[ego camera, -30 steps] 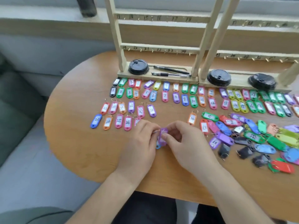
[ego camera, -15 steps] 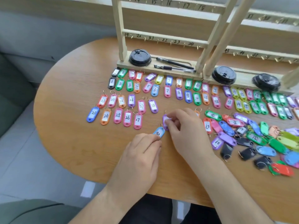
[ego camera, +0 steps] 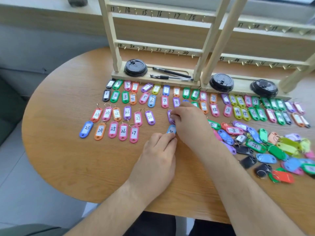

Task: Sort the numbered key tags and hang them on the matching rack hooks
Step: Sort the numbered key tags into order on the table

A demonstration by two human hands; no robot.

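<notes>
Purple tag (ego camera: 170,117) sits flat on the counter (ego camera: 68,159), up in line with the upper sorted row and just right of tag 28 (ego camera: 150,117). Your right hand (ego camera: 189,123) pinches its right edge, and your fingers hide its number. Blue tag 30 (ego camera: 171,129) lies right below it, level with the lower row. Your left hand (ego camera: 158,155) has curled fingertips gripping its near end. My read is that you're laying duplicates as an upper and lower pair to extend both rows, with a gap left after 28, probably for 29. The hooks on the rack (ego camera: 158,50) look bare, so this is sorting, not hanging. The unsorted pile (ego camera: 272,147) is well apart on the right. Versus a second ago, both tags were bunched together between your two hands, nearer your edge of the counter. Half a second ago they were already split, with the purple one lifted in your right fingers. Now each is down in its own row slot, the two almost touching end to end.
</notes>
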